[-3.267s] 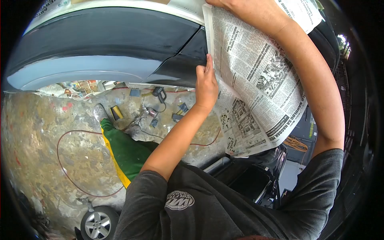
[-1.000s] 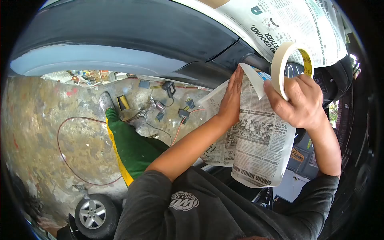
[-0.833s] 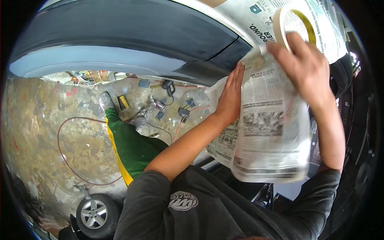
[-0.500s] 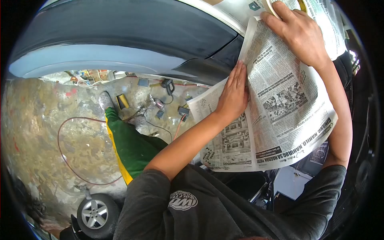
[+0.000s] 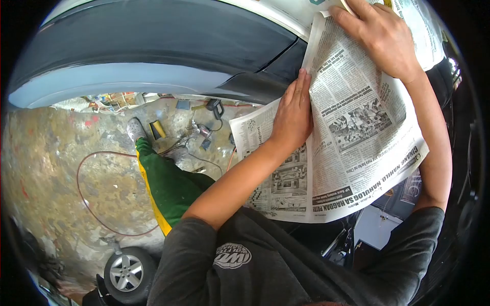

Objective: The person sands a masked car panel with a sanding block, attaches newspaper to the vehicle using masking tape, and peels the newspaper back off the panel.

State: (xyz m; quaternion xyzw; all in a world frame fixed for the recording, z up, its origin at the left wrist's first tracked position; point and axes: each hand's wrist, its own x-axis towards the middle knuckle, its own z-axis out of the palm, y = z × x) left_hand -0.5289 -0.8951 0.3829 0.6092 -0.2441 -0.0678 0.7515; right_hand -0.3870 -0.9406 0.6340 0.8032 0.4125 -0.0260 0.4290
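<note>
A printed newspaper sheet [image 5: 357,117] with a crease hangs beside the dark car body panel [image 5: 168,35], its upper edge against the panel's end. My left hand [image 5: 294,109] lies flat along the crease, fingers stretched out and close together, pressing the paper near the panel edge. At the sheet's top corner, my right hand [image 5: 380,38] has its fingers bent and closed on the paper's edge. A pale curved edge shows by these fingers, but I cannot make out what it belongs to.
On the stained concrete floor lie a red hose [image 5: 81,194], a yellow and black block [image 5: 157,129], a power tool [image 5: 214,107] and cords. A wheel [image 5: 126,273] lies at the lower left. More newspaper [image 5: 122,99] shows under the light blue panel edge [image 5: 127,79].
The newspaper and my left hand have shifted slightly up and left in view. My right hand stays at the sheet's top corner, a little higher in view.
</note>
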